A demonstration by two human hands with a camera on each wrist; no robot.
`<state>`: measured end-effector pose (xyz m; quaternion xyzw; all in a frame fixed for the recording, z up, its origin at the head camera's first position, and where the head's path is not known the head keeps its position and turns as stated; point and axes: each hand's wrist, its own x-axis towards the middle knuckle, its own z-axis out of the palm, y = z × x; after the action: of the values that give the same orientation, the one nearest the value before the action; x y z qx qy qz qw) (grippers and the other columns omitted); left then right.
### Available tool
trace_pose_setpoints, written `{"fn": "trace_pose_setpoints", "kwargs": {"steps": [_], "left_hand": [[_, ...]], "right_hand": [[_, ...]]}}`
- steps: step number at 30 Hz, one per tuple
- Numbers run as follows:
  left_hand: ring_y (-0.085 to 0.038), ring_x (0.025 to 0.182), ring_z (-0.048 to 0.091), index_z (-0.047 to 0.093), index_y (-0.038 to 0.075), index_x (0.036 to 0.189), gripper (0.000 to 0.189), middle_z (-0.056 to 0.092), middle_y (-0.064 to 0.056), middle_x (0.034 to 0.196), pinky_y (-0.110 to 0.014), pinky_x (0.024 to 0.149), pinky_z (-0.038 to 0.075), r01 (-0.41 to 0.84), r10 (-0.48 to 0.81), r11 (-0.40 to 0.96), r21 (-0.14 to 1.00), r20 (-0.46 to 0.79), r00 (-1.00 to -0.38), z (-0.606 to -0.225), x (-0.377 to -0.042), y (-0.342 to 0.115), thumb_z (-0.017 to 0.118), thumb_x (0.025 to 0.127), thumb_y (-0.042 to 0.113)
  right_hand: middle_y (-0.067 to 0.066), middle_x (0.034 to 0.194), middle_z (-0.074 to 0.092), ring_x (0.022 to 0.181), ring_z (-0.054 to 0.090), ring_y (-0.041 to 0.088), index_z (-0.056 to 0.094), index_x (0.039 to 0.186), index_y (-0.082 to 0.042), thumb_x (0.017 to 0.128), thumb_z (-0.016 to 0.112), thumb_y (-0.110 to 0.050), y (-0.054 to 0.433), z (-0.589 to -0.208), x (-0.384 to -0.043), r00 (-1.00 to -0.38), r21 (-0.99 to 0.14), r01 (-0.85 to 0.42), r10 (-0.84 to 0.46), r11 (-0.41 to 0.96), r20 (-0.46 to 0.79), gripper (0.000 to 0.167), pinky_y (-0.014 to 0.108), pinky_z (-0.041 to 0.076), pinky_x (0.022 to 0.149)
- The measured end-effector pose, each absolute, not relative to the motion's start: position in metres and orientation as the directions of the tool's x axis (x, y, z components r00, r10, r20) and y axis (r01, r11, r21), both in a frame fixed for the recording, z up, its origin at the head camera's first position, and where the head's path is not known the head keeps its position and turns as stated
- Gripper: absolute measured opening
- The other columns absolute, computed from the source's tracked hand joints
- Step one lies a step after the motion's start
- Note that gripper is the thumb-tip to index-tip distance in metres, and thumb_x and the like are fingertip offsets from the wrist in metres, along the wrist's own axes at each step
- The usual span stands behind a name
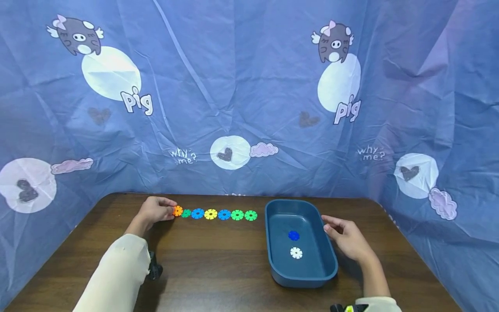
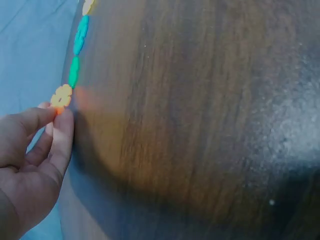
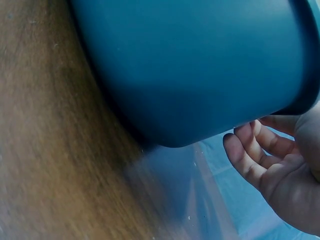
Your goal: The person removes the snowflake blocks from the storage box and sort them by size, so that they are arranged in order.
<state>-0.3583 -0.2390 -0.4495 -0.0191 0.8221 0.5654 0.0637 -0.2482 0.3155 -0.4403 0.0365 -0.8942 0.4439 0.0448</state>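
The left hand (image 1: 156, 209) pinches an orange, notched plastic disc, flower-like in outline (image 1: 178, 211), thumb and fingertips closed on its outer edge, with the rest of the disc showing beyond them. In the left wrist view its face turns toward the camera, tilted out of line with its neighbours. Just beside this grip, to its right, lies a small green notched disc (image 1: 186, 213), and from there a row runs on away from the hand along the brown wood-grain table (image 1: 210, 260): a blue disc (image 1: 197, 213), a yellow disc (image 1: 211, 214), a second blue disc (image 1: 224, 214) and, farthest from the grip, two bright green discs (image 1: 244, 215). Past the end of that row, well apart from the left hand, stands a deep blue, rounded rectangular tray (image 1: 312, 242). Inside it are a dark blue notched disc (image 1: 294, 235) and, nearer the person, a white one (image 1: 296, 252). The right hand (image 1: 348, 237) is at the tray's right side, its fingers loosely extended and reaching to the outer wall; whether they press it cannot be told. Beyond both hands hangs a blue printed cloth (image 1: 234, 108).
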Motion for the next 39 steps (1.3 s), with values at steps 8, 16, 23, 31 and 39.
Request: {"fn": "trace_pose_setpoints", "kwargs": {"steps": [8,16,23,31,39], "left_hand": [[-0.013,0.077,0.068,0.061,-0.021,0.117,0.023,0.067,-0.023,0.101,-0.030,0.073,0.063,-0.113,0.002,0.379,0.919,-0.123,-0.992,-0.456,-0.360,-0.242,0.058,0.096,-0.011],[-0.015,0.078,0.068,0.058,-0.025,0.120,0.025,0.068,-0.028,0.102,-0.031,0.074,0.063,-0.127,0.015,0.360,0.924,-0.142,-0.990,-0.453,-0.358,-0.245,0.055,0.097,-0.014],[-0.015,0.078,0.067,0.053,-0.026,0.125,0.030,0.069,-0.023,0.099,-0.033,0.076,0.063,-0.106,0.040,0.358,0.928,-0.129,-0.991,-0.450,-0.360,-0.250,0.055,0.097,-0.015],[-0.021,0.081,0.073,0.059,-0.022,0.121,0.028,0.071,-0.026,0.101,-0.037,0.078,0.063,0.070,0.176,0.459,0.886,-0.014,-0.984,-0.422,-0.366,-0.215,0.060,0.097,-0.008],[-0.022,0.082,0.074,0.068,-0.015,0.115,0.021,0.074,-0.022,0.101,-0.044,0.084,0.061,0.207,0.318,0.487,0.848,0.049,-0.947,-0.399,-0.375,-0.150,0.064,0.096,-0.006]], "right_hand": [[0.011,0.103,0.070,0.091,0.069,0.020,0.061,0.139,0.001,0.105,0.059,-0.015,0.316,-0.441,-0.249,-0.994,-0.785,-0.102,-0.022,0.611,0.112,0.037,0.029,0.057,0.074],[0.011,0.103,0.070,0.090,0.068,0.020,0.061,0.139,0.002,0.105,0.059,-0.014,0.315,-0.440,-0.248,-0.994,-0.786,-0.096,-0.020,0.610,0.106,0.037,0.032,0.057,0.074],[0.011,0.104,0.070,0.090,0.068,0.021,0.061,0.138,0.002,0.105,0.059,-0.013,0.314,-0.440,-0.248,-0.995,-0.790,-0.088,-0.015,0.606,0.100,0.036,0.031,0.058,0.074],[0.012,0.104,0.070,0.089,0.067,0.020,0.061,0.138,0.002,0.105,0.058,-0.012,0.315,-0.441,-0.250,-0.995,-0.791,-0.085,-0.009,0.606,0.099,0.036,0.032,0.057,0.072],[0.012,0.104,0.071,0.089,0.066,0.020,0.061,0.138,0.002,0.105,0.058,-0.012,0.315,-0.440,-0.249,-0.995,-0.789,-0.091,-0.015,0.607,0.103,0.036,0.034,0.057,0.073]]}}
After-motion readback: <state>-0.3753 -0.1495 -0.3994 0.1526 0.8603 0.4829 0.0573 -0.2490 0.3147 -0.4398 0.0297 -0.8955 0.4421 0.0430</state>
